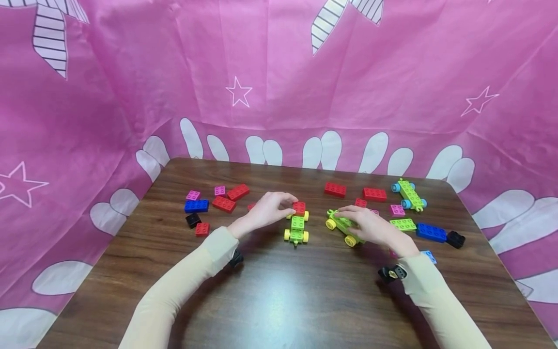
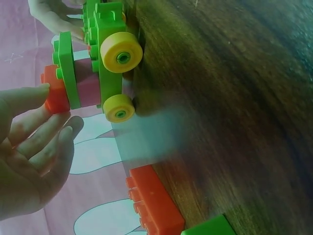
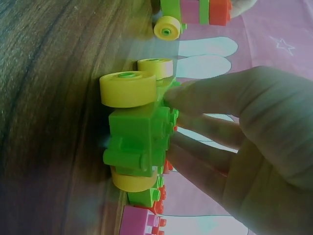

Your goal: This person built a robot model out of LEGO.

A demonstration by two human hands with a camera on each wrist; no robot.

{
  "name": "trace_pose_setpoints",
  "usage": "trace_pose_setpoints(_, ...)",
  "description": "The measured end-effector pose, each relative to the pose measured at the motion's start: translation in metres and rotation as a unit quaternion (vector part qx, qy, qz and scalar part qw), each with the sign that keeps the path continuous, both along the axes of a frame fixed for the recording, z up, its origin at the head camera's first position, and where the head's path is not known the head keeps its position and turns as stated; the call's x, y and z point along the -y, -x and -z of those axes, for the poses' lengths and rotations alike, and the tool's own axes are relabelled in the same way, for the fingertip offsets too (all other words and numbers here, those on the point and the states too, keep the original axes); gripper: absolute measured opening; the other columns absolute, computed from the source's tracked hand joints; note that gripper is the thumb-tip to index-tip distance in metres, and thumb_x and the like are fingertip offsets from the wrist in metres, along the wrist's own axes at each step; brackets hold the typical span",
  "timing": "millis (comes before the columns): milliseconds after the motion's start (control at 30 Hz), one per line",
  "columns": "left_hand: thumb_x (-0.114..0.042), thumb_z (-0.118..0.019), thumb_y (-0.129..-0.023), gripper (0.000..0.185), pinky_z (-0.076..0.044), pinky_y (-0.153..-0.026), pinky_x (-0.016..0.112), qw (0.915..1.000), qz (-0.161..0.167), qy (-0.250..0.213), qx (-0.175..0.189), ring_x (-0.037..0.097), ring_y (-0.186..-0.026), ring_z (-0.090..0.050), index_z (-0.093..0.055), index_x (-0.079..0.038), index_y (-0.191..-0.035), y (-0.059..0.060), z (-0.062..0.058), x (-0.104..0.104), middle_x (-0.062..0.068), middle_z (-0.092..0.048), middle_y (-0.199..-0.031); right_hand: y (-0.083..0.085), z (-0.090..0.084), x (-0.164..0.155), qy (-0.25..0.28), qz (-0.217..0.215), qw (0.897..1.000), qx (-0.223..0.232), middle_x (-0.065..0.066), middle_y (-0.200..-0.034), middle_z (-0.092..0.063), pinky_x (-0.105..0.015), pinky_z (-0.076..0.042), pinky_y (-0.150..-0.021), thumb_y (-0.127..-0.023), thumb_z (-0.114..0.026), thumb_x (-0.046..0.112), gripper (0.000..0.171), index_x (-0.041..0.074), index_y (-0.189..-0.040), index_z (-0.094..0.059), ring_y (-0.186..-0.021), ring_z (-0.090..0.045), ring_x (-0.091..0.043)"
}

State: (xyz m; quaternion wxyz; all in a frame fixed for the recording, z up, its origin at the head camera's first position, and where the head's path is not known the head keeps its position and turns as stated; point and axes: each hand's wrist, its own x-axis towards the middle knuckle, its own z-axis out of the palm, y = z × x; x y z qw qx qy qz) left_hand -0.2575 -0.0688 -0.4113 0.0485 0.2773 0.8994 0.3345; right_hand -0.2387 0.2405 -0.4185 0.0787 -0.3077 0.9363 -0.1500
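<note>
Red brick [image 1: 299, 208] is pinched by the left hand [image 1: 269, 209] on the far end of a green cart [image 1: 297, 229] at mid-desk [image 1: 279, 291]. A second cart [image 1: 342, 227], just right, is steadied under the right hand's [image 1: 370, 226] straight fingers. Seating seems in hand; firm downward pressure is called for next.

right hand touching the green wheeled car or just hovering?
Touching. In the right wrist view, fingertips of the right hand press against the green car with no gap; the head view agrees.
</note>
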Motion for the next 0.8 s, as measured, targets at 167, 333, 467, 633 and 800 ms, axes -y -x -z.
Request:
trace_pose_setpoints(167, -0.017, -0.070, -0.092, 0.032, -0.055, -0.097, 0.035, 0.9999, 0.013, 0.004, -0.008, 0.020, -0.109, -0.069, -0.067, -0.006, -0.122, -0.0002, -0.0025, 0.0004, 0.009, -0.072, -0.120, -0.0001, 0.0009, 0.0014, 0.004, 0.004, 1.000, 0.008, -0.016, -0.136, -0.060, -0.053, -0.053, -0.098, -0.085, -0.077, 0.012, 0.049, 0.012, -0.132, -0.063, -0.123, -0.060, -0.036)
trace_pose_setpoints(333, -0.017, -0.070, -0.092, 0.032, -0.055, -0.098, 0.036, 0.9998, 0.017, 0.006, -0.001, 0.021, -0.110, -0.069, -0.067, -0.007, -0.122, 0.0007, -0.0041, 0.0007, 0.009, -0.072, -0.121, 0.0005, 0.0020, 0.0020, 0.008, 0.007, 1.000, 0.010, -0.016, -0.133, -0.062, -0.053, -0.054, -0.096, -0.085, -0.077, 0.016, 0.047, 0.012, -0.131, -0.064, -0.120, -0.061, -0.035)
trace_pose_setpoints(467, -0.017, -0.071, -0.091, 0.033, -0.055, -0.098, 0.036, 0.9999, 0.014, 0.007, 0.007, 0.020, -0.111, -0.069, -0.068, -0.007, -0.122, 0.0019, -0.0042, 0.0005, 0.008, -0.072, -0.121, 0.0014, 0.0030, 0.0020, 0.020, 0.004, 1.000, 0.009, -0.017, -0.129, -0.063, -0.049, -0.057, -0.092, -0.086, -0.076, 0.019, 0.046, 0.009, -0.130, -0.064, -0.115, -0.063, -0.033)
trace_pose_setpoints(633, -0.017, -0.071, -0.091, 0.032, -0.055, -0.098, 0.036, 0.9999, 0.015, 0.005, 0.005, 0.021, -0.110, -0.069, -0.068, -0.007, -0.121, 0.0035, -0.0031, 0.0002, 0.009, -0.072, -0.120, 0.0005, 0.0024, 0.0021, 0.034, -0.002, 0.999, 0.001, -0.022, -0.132, -0.059, -0.042, -0.060, -0.085, -0.087, -0.075, 0.022, 0.046, 0.005, -0.129, -0.064, -0.102, -0.066, -0.026)
trace_pose_setpoints(800, -0.017, -0.071, -0.091, 0.032, -0.055, -0.097, 0.036, 0.9998, 0.019, 0.007, -0.002, 0.022, -0.109, -0.069, -0.068, -0.005, -0.121, 0.0043, -0.0028, 0.0002, 0.010, -0.073, -0.119, -0.0023, -0.0005, -0.0019, 0.041, 0.005, 0.999, -0.003, -0.024, -0.137, -0.055, -0.043, -0.060, -0.084, -0.087, -0.075, 0.018, 0.047, 0.002, -0.129, -0.063, -0.096, -0.067, -0.024)
